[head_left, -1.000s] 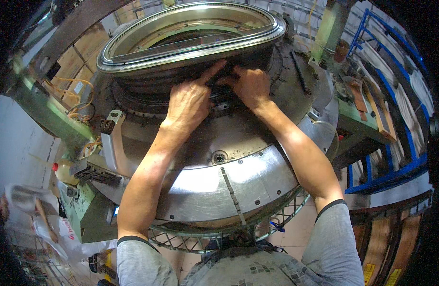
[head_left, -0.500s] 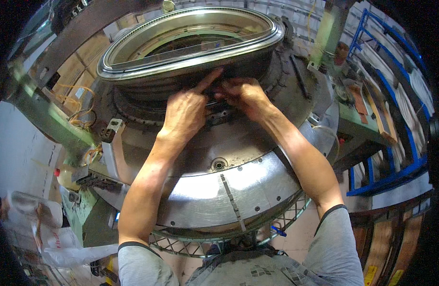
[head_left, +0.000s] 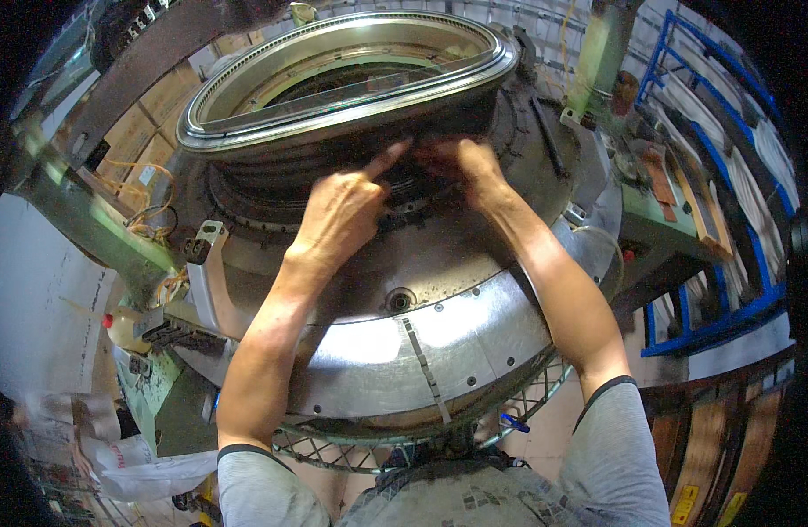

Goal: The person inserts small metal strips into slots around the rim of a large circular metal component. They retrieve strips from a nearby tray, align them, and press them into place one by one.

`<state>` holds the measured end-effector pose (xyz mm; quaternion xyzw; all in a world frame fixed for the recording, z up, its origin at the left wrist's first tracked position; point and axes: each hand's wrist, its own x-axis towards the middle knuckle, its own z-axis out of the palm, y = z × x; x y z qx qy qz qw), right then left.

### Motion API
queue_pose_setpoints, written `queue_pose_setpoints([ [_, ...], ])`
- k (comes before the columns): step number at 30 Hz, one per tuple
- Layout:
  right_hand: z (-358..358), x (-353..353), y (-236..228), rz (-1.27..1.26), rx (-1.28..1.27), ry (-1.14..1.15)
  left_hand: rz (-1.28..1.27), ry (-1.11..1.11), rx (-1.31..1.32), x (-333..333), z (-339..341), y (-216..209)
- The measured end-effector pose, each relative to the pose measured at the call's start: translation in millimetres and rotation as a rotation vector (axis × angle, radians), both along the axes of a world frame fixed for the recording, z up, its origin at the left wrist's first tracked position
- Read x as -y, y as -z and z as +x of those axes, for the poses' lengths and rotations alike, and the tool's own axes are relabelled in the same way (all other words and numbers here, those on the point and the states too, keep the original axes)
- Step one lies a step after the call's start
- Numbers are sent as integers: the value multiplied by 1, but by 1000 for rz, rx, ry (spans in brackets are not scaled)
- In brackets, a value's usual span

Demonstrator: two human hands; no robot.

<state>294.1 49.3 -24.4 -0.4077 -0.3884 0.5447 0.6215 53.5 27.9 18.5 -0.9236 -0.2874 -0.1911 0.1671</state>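
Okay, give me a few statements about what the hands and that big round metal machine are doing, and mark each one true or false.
1. Both hands work at the dark ribbed band under the shiny metal ring. True.
2. The left hand has its forefinger stretched out. True.
3. The right hand rests on the blue rack. False: it is at the machine, close to the left hand.
4. The person wears gloves. False: both hands are bare.
5. A wire mesh ring runs below the silver housing. True.
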Motion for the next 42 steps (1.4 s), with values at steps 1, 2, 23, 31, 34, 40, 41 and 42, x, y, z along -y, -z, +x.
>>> queue_pose_setpoints([
  [1,5,-1,5,271,200,148,3,24,-21,1,5,4],
  [2,14,0,6,308,376,177,14,64,-28,2,9,10],
  [23,20,433,184,-382,952,598,-391,253,301,88,-39,3],
  [31,-15,531,371,-446,1067,547,-621,653,277,158,-38,16],
  [34,-3,521,379,-458,829,620,-849,664,235,156,-31,20],
  [40,5,527,357,-413,576,752,-892,541,286,161,-30,26],
  [41,6,525,347,-528,119,800,-882,516,316,162,-30,28],
  [42,12,530,331,-417,-153,792,-874,485,336,163,-29,31],
])
